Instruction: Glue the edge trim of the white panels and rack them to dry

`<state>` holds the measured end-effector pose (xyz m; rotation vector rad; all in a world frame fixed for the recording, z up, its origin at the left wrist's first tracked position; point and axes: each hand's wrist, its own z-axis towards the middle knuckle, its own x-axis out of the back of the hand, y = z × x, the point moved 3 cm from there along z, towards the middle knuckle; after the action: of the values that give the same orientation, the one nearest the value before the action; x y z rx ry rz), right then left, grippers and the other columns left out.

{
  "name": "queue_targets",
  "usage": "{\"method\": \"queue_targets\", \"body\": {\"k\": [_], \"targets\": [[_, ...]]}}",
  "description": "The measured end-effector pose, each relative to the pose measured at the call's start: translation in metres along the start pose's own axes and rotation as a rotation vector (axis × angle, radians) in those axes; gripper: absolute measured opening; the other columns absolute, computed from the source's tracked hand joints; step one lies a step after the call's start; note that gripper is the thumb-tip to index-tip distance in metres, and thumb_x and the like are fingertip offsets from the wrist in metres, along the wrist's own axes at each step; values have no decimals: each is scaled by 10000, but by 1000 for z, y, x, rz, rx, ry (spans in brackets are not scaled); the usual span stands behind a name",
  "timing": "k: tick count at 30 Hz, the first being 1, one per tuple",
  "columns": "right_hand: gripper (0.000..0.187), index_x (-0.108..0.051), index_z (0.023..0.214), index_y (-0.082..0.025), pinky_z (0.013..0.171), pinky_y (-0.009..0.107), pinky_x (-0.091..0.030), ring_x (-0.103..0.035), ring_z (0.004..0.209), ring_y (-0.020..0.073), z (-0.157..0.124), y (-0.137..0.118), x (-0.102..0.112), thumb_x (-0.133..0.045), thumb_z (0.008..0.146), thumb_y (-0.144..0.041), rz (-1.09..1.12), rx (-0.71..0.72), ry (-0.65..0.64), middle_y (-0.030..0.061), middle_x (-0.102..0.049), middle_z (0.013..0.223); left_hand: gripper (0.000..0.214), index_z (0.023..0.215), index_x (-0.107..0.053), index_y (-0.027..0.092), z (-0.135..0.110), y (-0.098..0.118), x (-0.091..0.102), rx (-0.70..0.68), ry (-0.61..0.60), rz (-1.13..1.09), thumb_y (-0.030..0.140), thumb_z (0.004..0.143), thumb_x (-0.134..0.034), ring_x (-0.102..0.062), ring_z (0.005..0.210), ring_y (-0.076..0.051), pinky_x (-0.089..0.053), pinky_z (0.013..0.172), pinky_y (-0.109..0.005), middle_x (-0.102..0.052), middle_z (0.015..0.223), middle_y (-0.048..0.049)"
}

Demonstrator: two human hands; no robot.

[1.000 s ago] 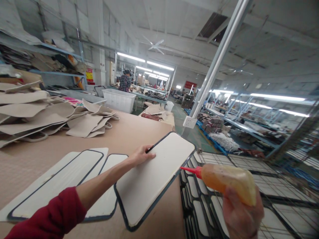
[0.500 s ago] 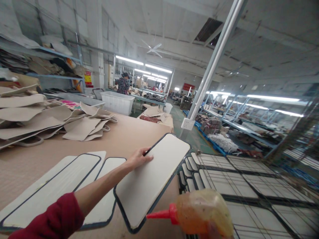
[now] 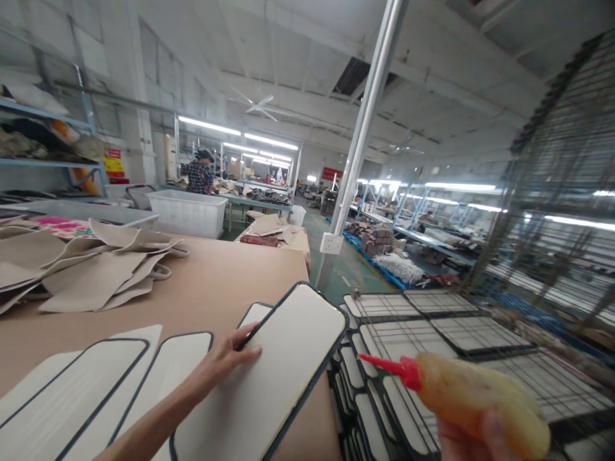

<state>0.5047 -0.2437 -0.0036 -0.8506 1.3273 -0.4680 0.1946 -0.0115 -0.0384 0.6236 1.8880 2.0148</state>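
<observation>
My left hand (image 3: 229, 355) grips the left edge of a white panel with dark edging (image 3: 278, 358), thumb under the edge and fingers flat on top; the panel tilts up over the table's right edge. My right hand (image 3: 473, 438) is at the bottom right, closed round an orange squeeze bottle (image 3: 473, 400) whose red nozzle (image 3: 387, 365) points left, just right of the panel's edge. More white panels (image 3: 77, 390) lie flat on the tan table (image 3: 211, 282) to the left.
Wire racks (image 3: 432, 320) holding white panels stand right of the table. A heap of beige cut pieces (image 3: 91, 269) lies at the table's left. Beyond are a white bin (image 3: 187, 214), a grey pole (image 3: 355, 147), shelving and a person (image 3: 198, 173) working far off.
The view has swung right and lower. The bottle dropped to the bottom, then came back up right of the panel. My left hand stays on the panel's edge.
</observation>
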Motion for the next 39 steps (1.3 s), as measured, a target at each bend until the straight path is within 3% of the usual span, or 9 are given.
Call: {"method": "queue_targets", "body": {"k": [2, 4, 7, 13, 18, 25, 31, 36, 39], "targets": [[653, -699, 1025, -274, 909, 376, -547, -474, 1303, 297, -1, -14, -15, -894, 427, -447, 2, 56, 3, 26, -556, 1380, 568, 1072, -757, 210, -1, 0, -1, 13, -2, 14, 466, 567, -809, -635, 1064, -324, -480, 963, -394, -759, 1012, -45], [724, -690, 1063, -284, 1099, 497, -383, -419, 1347, 323, 1, -23, -24, -908, 395, -459, 0, 88, -30, 19, -526, 1419, 549, 1042, -769, 221, -2, 3, -2, 34, -2, 27, 454, 547, -812, -626, 1082, -331, -469, 986, -405, -759, 1022, -39], [771, -684, 1093, -299, 1165, 573, -231, -394, 1361, 345, 3, -26, -29, -927, 378, -451, -2, 90, -56, 17, -525, 1421, 518, 1006, -780, 221, -6, 10, -4, 46, 9, 44, 429, 533, -809, -613, 1116, -340, -451, 1015, -408, -760, 1027, -40], [817, -687, 1110, -298, 1152, 515, -288, -434, 1330, 328, 0, -18, -29, -942, 346, -435, 3, 59, -94, 10, -583, 1347, 501, 1043, -773, 203, -8, 6, -8, 39, 9, 84, 382, 575, -771, -603, 1154, -344, -433, 1037, -404, -746, 1092, -55], [750, -686, 1117, -302, 1088, 473, -386, -460, 1310, 312, 12, -16, -34, -928, 416, -412, -20, 105, -184, 6, -605, 1310, 505, 1093, -759, 222, -8, 7, -6, 18, -51, 132, 354, 605, -760, -594, 1175, -335, -424, 1043, -397, -735, 1142, -37], [740, -689, 1098, -315, 1129, 492, -318, -445, 1323, 291, 14, -9, -32, -925, 405, -425, -2, -23, -145, -10, -560, 1376, 516, 1089, -751, 197, -7, 7, -4, 53, -30, 111, 364, 601, -766, -636, 1071, -308, -467, 951, -355, -753, 1055, -43], [629, -690, 1080, -244, 889, 347, -536, -564, 1177, 262, -10, 26, -32, -909, 506, -380, -56, -58, -241, 18, -652, 1177, 590, 1140, -702, 130, -3, 2, -29, 164, 32, -10, 365, 600, -727, -663, 851, -250, -498, 750, -308, -744, 882, -54], [668, -618, 1139, -172, 992, 463, -478, -608, 1049, 271, -8, 56, -36, -896, 552, -329, -170, 132, -374, 61, -644, 1110, 612, 1156, -678, 131, 6, 3, -44, 190, -42, -186, 310, 573, -726, -654, 720, -197, -498, 674, -283, -734, 848, -42], [709, -579, 1174, -165, 1018, 498, -450, -594, 1084, 295, -8, 68, -26, -889, 561, -344, -211, 146, -378, 78, -627, 1138, 633, 1176, -665, 134, 8, 1, -44, 198, -85, -261, 298, 567, -729, -649, 686, -187, -500, 646, -279, -733, 845, -45]]}}
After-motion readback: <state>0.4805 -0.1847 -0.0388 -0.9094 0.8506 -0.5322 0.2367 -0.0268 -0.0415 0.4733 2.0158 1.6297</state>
